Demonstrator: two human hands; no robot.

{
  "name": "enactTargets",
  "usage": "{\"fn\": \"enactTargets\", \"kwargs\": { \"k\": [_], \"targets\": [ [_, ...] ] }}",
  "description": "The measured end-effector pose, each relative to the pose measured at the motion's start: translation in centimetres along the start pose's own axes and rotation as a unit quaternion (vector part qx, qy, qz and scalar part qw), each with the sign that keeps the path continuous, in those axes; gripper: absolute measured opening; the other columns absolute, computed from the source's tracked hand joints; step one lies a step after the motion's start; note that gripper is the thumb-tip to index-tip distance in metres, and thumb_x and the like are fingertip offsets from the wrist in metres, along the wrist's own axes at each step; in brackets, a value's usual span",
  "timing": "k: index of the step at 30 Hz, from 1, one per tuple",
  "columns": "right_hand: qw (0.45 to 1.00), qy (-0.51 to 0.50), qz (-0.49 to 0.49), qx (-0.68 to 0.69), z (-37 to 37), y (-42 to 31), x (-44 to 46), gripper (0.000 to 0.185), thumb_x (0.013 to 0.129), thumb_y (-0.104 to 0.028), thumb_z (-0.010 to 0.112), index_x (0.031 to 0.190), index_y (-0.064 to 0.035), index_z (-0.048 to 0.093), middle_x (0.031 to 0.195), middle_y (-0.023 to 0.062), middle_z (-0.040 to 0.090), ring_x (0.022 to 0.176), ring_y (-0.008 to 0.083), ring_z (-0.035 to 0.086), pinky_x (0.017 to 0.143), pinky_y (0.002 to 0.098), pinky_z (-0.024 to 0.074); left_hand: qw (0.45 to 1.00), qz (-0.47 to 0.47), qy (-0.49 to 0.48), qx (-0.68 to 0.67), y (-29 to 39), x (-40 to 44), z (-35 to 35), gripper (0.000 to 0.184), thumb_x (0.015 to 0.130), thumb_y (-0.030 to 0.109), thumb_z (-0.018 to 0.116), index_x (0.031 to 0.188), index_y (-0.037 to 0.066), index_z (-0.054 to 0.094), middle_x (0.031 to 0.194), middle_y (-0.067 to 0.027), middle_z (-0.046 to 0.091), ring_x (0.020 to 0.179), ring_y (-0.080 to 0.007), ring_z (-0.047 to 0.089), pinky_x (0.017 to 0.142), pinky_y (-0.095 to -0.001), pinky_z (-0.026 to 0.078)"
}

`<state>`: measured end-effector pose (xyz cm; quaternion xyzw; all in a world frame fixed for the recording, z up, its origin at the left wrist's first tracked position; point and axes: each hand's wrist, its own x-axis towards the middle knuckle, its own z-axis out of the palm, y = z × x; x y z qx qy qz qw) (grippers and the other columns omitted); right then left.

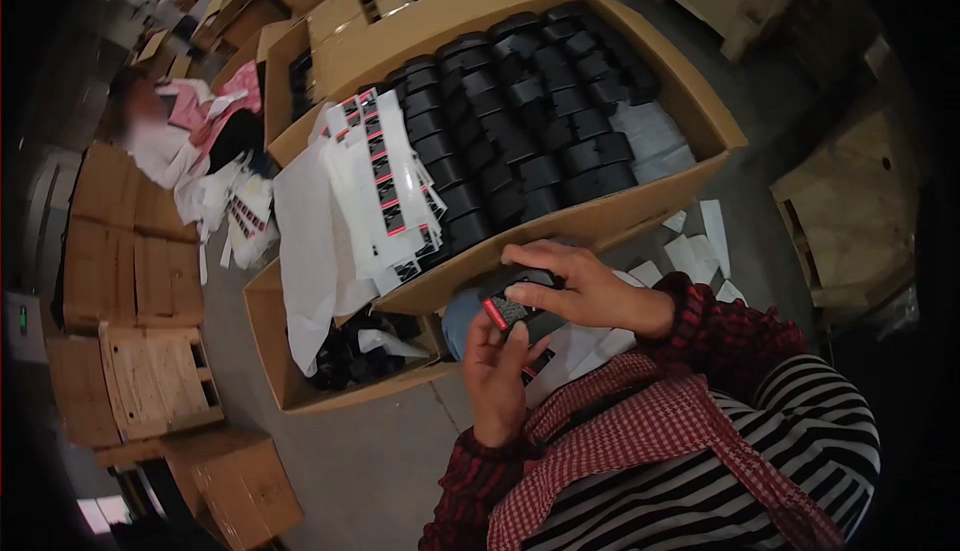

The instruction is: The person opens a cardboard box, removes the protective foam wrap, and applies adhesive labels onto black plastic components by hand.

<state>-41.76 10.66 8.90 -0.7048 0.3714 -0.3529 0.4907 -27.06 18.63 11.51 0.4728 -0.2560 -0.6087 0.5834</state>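
A small black plastic part (543, 325) with a red-and-black label (496, 313) is held in front of my body. My left hand (494, 376) grips it from below, thumb and fingers closed at its lower edge. Over its top, my right hand (585, 289) is closed with the thumb pressed by the label. My fingers cover part of the piece. Just beyond my hands, an open cardboard box (650, 196) holds rows of similar black parts (500, 121). Sheets of labels (385, 176) and white backing paper (312, 206) lie over its left side.
Below the big box, a lower carton (268, 336) holds loose black parts (345, 356). Paper scraps (700, 256) litter the floor at right. Stacked cartons (130, 241) and a wooden crate (155, 376) stand left. Another person (170, 156) sits at upper left. A wooden panel (850, 211) is at right.
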Motion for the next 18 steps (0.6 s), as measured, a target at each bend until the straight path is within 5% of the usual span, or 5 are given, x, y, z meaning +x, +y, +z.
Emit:
{"fn": "enactTargets", "kwargs": {
  "k": [2, 3, 6, 14, 18],
  "targets": [
    [1.000, -0.028, -0.010, -0.001, 1.4, 0.2, 0.1, 0.042, 0.094, -0.029, 0.057, 0.121, 0.0037, 0.056, 0.115, 0.0203, 0.060, 0.109, 0.0288, 0.059, 0.090, 0.0335, 0.0462, 0.996, -0.093, 0.012, 0.012, 0.0, -0.1, -1.2, 0.018, 0.096, 0.017, 0.057, 0.108, 0.004, 0.057, 0.099, -0.0002, 0.062, 0.088, -0.0070, 0.058, 0.077, -0.0236, 0.049],
    [0.998, -0.058, 0.004, 0.012, 1.8, 0.3, 0.0, 0.038, 0.096, -0.025, 0.055, 0.120, 0.0041, 0.057, 0.111, 0.0198, 0.062, 0.107, 0.0286, 0.061, 0.089, 0.0332, 0.0464, 0.999, -0.028, 0.011, 0.035, -2.3, 0.2, -2.9, 0.020, 0.098, 0.025, 0.054, 0.098, 0.006, 0.059, 0.090, 0.0045, 0.061, 0.079, -0.0027, 0.054, 0.071, -0.0193, 0.045],
    [0.990, -0.113, 0.044, 0.079, 3.2, 2.7, -0.6, 0.031, 0.098, -0.020, 0.050, 0.114, 0.0048, 0.059, 0.102, 0.0161, 0.065, 0.097, 0.0234, 0.063, 0.085, 0.0309, 0.0473, 0.994, -0.107, -0.019, 0.002, -3.2, -0.4, -6.6, 0.026, 0.100, 0.028, 0.050, 0.097, 0.005, 0.061, 0.090, 0.0059, 0.061, 0.079, -0.0014, 0.052, 0.070, -0.0176, 0.043],
    [0.984, -0.065, 0.154, 0.056, 2.0, 6.6, 1.9, 0.019, 0.098, -0.011, 0.047, 0.095, 0.0026, 0.060, 0.084, 0.0051, 0.060, 0.080, 0.0099, 0.056, 0.073, 0.0236, 0.0461, 0.898, -0.053, 0.401, -0.173, -6.3, -1.0, -26.1, 0.035, 0.100, 0.028, 0.044, 0.123, 0.002, 0.047, 0.121, -0.0127, 0.054, 0.109, -0.0263, 0.056, 0.087, -0.0464, 0.051],
    [0.987, -0.083, 0.139, -0.007, 2.4, 10.9, 2.3, 0.015, 0.097, -0.012, 0.049, 0.097, 0.0003, 0.059, 0.090, 0.0057, 0.057, 0.081, 0.0096, 0.054, 0.072, 0.0243, 0.0456, 0.891, -0.019, 0.409, -0.195, -10.0, 2.9, -35.0, 0.043, 0.099, 0.033, 0.046, 0.129, 0.003, 0.041, 0.128, -0.0141, 0.049, 0.112, -0.0290, 0.053, 0.091, -0.0481, 0.050]
  ]
}}
